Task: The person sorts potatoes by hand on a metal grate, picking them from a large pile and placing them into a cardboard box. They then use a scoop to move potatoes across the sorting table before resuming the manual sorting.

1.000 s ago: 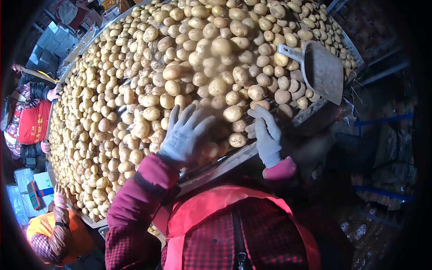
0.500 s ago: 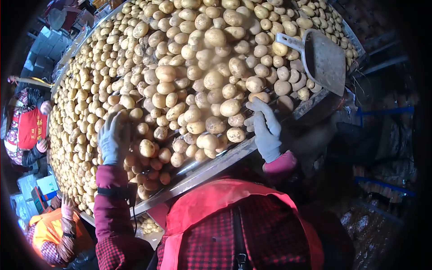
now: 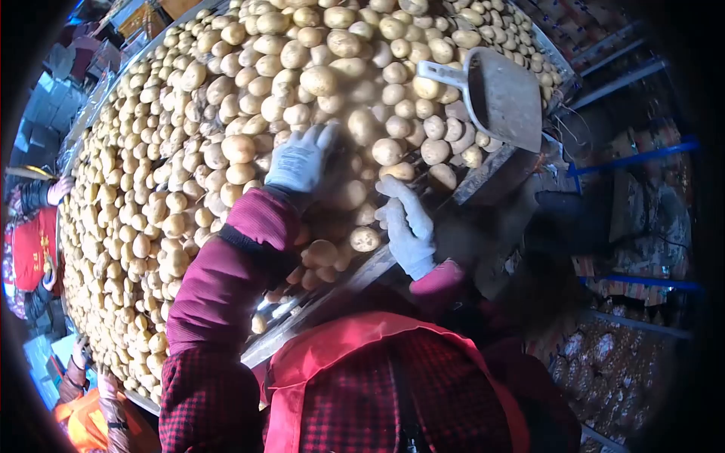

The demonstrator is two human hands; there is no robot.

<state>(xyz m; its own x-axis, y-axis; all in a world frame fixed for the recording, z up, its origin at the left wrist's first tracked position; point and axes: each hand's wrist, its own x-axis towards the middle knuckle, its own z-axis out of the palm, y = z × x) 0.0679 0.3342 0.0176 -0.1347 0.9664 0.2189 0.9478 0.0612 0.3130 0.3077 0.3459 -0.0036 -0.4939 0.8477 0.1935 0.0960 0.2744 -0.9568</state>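
Observation:
A large heap of potatoes (image 3: 174,226) spreads in front of me. My left hand (image 3: 300,160), in a pale work glove, lies on the heap with fingers stretched over the potatoes. My right hand (image 3: 408,226), gloved too, is at the front rim with its fingers extended and slightly apart. Close beside its fingers are a potato (image 3: 365,238) with dark spots and another potato (image 3: 397,172). Neither hand visibly holds a potato. My left forearm hides part of the heap near the rim, and the potatoes under it are in shadow.
A grey dustpan-like scoop (image 3: 504,98) lies on the heap's right corner. The metal rim (image 3: 291,326) runs in front of me. At the left edge are a co-worker in a red apron (image 3: 34,249) and another in orange (image 3: 91,423). Blue-edged racks (image 3: 642,158) stand at right.
My left hand has swept right and away from me across the heap, toward my right hand. The right hand keeps about the same pose. The whole view has shifted slightly.

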